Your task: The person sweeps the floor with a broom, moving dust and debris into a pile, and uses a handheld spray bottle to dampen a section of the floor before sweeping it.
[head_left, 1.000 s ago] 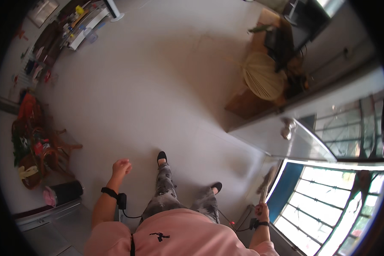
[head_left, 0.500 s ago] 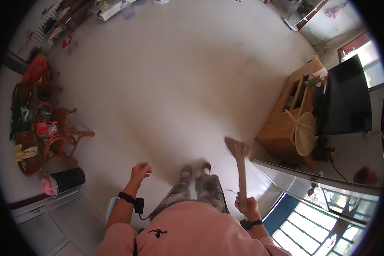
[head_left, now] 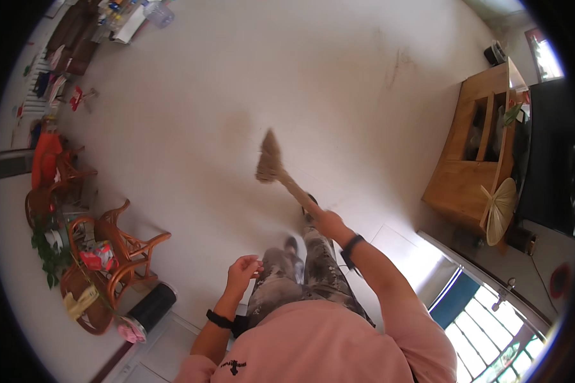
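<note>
My right hand (head_left: 330,225) is wrapped round the handle of a short straw broom (head_left: 270,162). The broom slants forward and to the left from my fist, its brown bristle head in front of my feet, low over the floor or on it. My left hand (head_left: 243,274) hangs beside my left thigh with loosely bent fingers and holds nothing. Both wrists wear black bands.
Pale floor (head_left: 191,127) stretches ahead. Rattan chairs (head_left: 128,246) and a black bin (head_left: 152,307) stand on the left. To the right are a wooden cabinet (head_left: 450,179), a woven fan (head_left: 501,210) and a large dark television (head_left: 552,153). A clear bottle (head_left: 158,14) is at the far left.
My right hand has swung forward and left, carrying the broom from my right side to in front of my feet. My left hand is lower and nearer my thigh. My view has turned.
</note>
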Demonstrator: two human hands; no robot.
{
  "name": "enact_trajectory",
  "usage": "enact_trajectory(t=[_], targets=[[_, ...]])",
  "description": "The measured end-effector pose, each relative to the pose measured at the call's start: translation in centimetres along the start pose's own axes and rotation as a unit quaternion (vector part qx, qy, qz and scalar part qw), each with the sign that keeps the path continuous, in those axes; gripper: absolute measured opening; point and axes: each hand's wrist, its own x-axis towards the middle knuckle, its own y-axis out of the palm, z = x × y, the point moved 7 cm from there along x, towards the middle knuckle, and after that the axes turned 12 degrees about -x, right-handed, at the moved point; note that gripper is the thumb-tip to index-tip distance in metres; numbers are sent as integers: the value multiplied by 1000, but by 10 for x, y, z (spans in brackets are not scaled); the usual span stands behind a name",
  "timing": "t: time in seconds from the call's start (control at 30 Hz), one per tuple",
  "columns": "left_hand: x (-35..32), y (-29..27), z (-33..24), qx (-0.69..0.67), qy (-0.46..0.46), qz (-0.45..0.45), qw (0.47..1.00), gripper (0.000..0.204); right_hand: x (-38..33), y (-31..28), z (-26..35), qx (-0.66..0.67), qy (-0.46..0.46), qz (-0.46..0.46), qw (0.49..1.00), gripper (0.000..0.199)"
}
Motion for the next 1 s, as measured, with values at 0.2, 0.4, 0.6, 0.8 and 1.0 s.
enact_trajectory(t=[0.2,0.4,0.6,0.8,1.0], targets=[[47,-50,-60,-3,-25,-19,1000,22,204,11,55,-122,38,17,992,40],[103,-156,-133,59,-23,-19,998,20,164,5,-34,-91,205,66,972,50],[135,-215,-185,108,-30,2,994,21,-18,58,-69,29,434,-22,900,50],[153,-222,-238,103,-18,7,995,23,-6,7,20,238,528,-75,812,53],[191,-176,-295,129,-17,54,990,23,176,-53,67,164,337,-116,920,56]])
